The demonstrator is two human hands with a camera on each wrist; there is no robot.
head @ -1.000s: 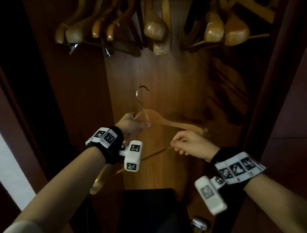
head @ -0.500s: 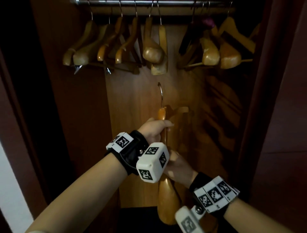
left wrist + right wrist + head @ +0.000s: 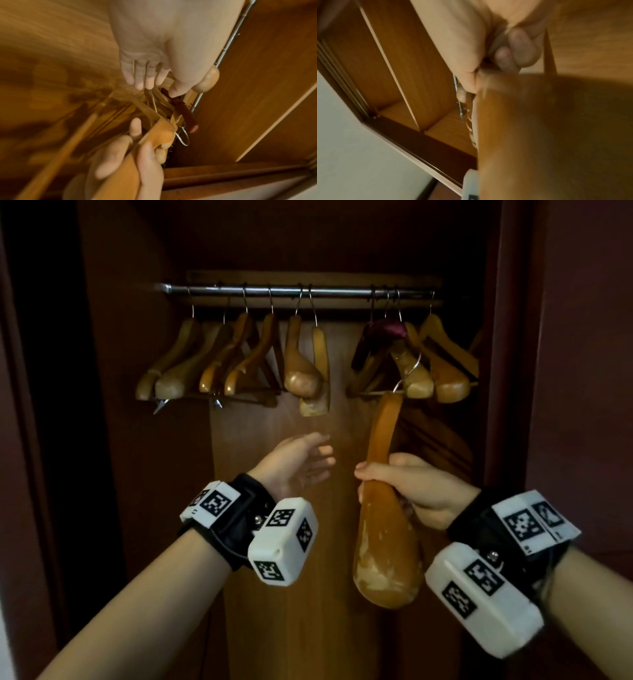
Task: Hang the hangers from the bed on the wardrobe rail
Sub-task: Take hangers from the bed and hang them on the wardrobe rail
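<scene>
Right hand (image 3: 411,491) grasps a broad honey-brown wooden hanger (image 3: 380,508) below the silver metal wardrobe rail (image 3: 291,290), left hand (image 3: 298,463) released; best tilt its hook over the rail's bare middle.

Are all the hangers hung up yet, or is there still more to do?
Not yet. Many wooden hangers already hang on the rail. The right hand grips one more hanger, its hook still below the rail. The left hand is free. The bed is out of view.
</scene>
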